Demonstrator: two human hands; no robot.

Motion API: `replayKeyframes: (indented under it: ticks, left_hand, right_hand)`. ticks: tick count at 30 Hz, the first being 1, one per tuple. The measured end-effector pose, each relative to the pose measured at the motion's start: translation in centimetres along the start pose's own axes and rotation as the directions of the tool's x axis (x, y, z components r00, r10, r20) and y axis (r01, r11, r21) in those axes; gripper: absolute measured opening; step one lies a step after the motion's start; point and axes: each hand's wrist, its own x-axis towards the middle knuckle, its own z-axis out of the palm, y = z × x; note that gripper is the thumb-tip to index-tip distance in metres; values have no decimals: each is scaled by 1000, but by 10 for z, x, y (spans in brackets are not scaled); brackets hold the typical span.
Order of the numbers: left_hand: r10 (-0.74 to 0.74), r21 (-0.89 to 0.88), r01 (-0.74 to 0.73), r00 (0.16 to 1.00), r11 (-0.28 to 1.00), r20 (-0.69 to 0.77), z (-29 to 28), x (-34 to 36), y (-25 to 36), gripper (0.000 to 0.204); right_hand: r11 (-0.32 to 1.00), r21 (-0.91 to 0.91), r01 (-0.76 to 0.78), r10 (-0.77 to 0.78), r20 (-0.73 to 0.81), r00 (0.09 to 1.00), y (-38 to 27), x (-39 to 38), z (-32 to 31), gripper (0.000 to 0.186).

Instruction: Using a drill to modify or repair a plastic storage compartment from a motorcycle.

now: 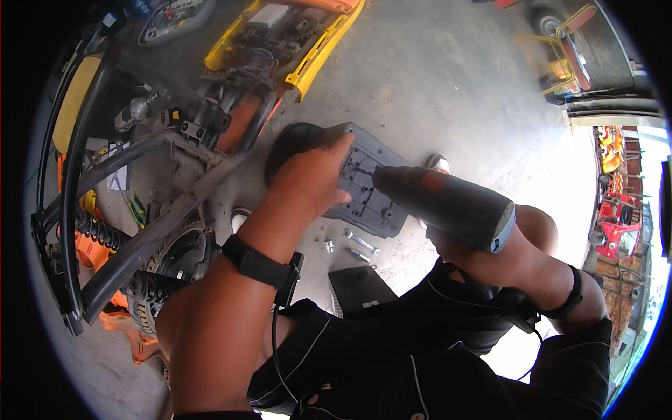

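Note:
My left hand [311, 173] is closed on the left side of a grey moulded plastic base [371, 204], its thumb and a fingertip showing on the ribbed face. A rounded black part [292, 145] shows behind that hand; whether it belongs to the base is unclear. In my right hand [483, 259] is a dark cordless power drill [448, 201], held by its handle. The drill's nose points left at the base's face, over its screw holes. Whether the bit touches a screw cannot be seen. On the floor below lie a wrench [362, 243] and small sockets [329, 246].
A dark tubular vehicle frame [157, 227] with a coil shock absorber [98, 229] and wheel stands at left. Another power tool [134, 113] lies beyond it. Yellow bodywork [318, 59] is at the far side. A black flat case [362, 288] lies near my legs.

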Motion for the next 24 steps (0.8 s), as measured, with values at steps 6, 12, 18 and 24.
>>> replayKeyframes:
  ticks: [6, 12, 18, 24]
  left_hand:
    - [-16, 18, 16, 1000, 1000, -1, 2, 2, -3, 101]
    - [-22, -2, 22, 1000, 1000, 10, 4, 3, -4, 103]
    - [-15, -7, 15, 1000, 1000, 2, 4, 1, -5, 103]
    - [-8, 7, 8, 1000, 1000, -1, 4, 6, -2, 104]
  right_hand:
    - [946, -40, -321, 324, 133, 937, -18, 12, -8, 32]
    - [997, -70, 35, -33, 35, 999, 8, 16, -1, 35]
    - [999, 37, -15, 14, 21, 1000, 4, 18, 2, 36]
    - [987, -135, -83, 104, 154, 983, -8, 17, -3, 61]
